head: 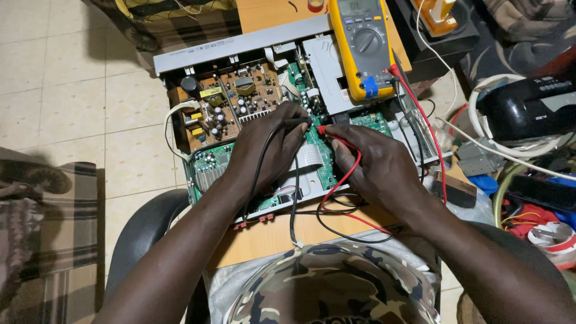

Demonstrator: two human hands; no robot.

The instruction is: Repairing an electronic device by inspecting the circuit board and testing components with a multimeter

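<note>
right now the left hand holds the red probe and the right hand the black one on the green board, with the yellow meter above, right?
Not quite: the head view shows the colours swapped. The left hand holds the black probe and the right hand the red probe, on the green board, yellow meter above.

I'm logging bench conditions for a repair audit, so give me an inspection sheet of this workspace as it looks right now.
Surface: wooden board across the lap, carrying an opened device chassis.
Job's things: green circuit board; yellow multimeter resting on the chassis; black probe; red probe.
Clutter: loose parts and coloured bits at right; black appliance.
Grippers: left hand holds the black probe; right hand holds the red probe, both tips at the board.
Cables: red lead and black lead loop over the chassis; white cable at right.
Surroundings: tiled floor; black chair.
</note>
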